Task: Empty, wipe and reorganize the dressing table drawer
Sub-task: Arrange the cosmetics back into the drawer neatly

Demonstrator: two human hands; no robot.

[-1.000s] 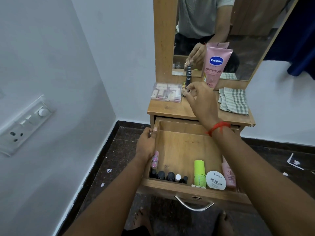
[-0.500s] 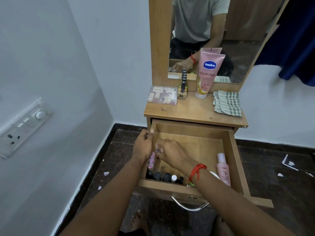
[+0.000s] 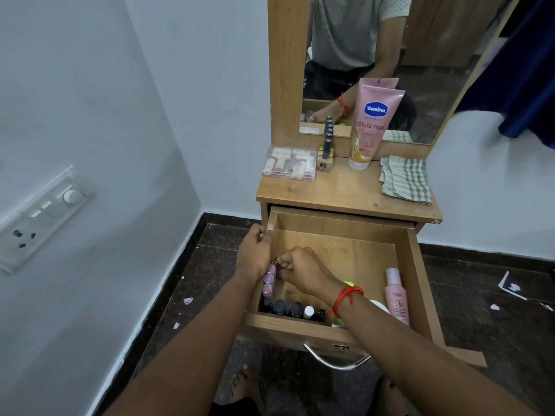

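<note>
Drawer (image 3: 339, 225) stands open. The right hand (image 3: 303, 271) pinches the top of a pink stacked tube (image 3: 268, 280) inside; the left hand (image 3: 255, 252) grips the drawer's left wall.

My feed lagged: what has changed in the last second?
The right hand left the black stacked tube on the tabletop, came down into the drawer and now pinches the pink stacked tube. The left hand still grips the drawer's left wall; tabletop items unchanged.
</note>
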